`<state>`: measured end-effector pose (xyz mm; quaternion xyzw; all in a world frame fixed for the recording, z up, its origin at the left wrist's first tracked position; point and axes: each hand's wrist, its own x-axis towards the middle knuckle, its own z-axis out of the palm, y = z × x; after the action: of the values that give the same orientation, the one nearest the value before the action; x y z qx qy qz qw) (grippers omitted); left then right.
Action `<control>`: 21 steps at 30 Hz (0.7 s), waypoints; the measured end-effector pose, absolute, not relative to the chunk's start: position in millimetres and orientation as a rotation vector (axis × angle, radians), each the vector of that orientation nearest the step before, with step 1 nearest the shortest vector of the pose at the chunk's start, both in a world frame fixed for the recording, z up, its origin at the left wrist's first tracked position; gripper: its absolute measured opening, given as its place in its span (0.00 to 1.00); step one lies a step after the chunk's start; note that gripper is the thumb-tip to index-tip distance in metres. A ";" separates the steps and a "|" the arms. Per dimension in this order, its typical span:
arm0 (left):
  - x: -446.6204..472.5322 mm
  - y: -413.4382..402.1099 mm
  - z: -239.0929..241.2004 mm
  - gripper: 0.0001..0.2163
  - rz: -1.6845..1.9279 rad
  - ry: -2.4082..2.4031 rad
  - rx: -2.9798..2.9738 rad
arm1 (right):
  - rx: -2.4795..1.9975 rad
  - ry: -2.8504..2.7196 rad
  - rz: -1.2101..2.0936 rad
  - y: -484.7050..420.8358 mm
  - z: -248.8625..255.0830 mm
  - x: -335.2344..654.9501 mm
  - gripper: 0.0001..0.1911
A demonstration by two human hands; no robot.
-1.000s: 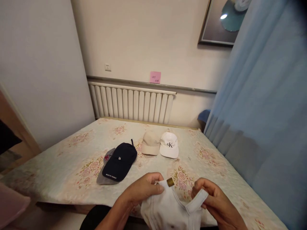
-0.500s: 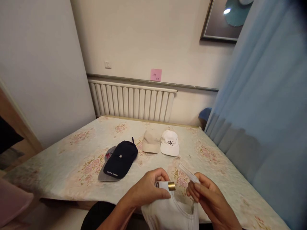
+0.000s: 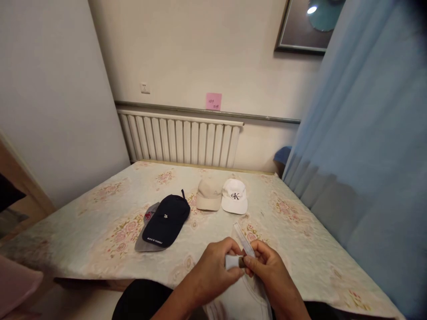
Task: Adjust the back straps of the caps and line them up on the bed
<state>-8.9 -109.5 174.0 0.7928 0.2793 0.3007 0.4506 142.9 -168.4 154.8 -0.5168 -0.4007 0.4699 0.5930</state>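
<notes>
A white cap (image 3: 238, 302) hangs below my two hands at the front edge of the bed, its back opening toward me partly hidden. My left hand (image 3: 215, 269) is closed on the short strap (image 3: 231, 262) that bears a brass-coloured buckle (image 3: 241, 262). Thumb and fingers of my right hand (image 3: 268, 269) pinch the cap's long strap (image 3: 243, 239), whose free end points up and away. The right fingertips are at the buckle and cover part of it, so I cannot tell whether the strap is through it.
On the flowered bedspread (image 3: 100, 222) lie a navy cap (image 3: 168, 222) over a grey cap (image 3: 142, 240), a beige cap (image 3: 209, 193) and a white cap with black letters (image 3: 235, 195). A radiator (image 3: 187, 138) stands behind; a blue curtain (image 3: 360, 146) hangs at right.
My right hand has moved left, bringing the long strap to the buckle in my left hand. The two hands, apart before, are now close together. The view has shifted slightly.
</notes>
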 end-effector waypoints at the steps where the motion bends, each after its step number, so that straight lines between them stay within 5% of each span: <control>1: -9.0 -109.8 171.9 0.07 0.766 0.667 1.991 | -1.155 -0.905 1.137 -167.5 153.1 143.2 0.13; 11: -7.8 -111.2 151.3 0.08 0.886 0.630 2.332 | -0.728 -0.656 1.509 -158.9 139.9 138.8 0.11; 21: -10.1 -114.0 147.5 0.06 0.945 0.720 2.215 | -0.768 -0.593 1.373 -162.9 148.8 132.5 0.10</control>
<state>-10.1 -114.0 147.5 0.8382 0.2726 0.3575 0.3088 132.5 -162.9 148.8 -0.3404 -0.2628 0.6086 0.6668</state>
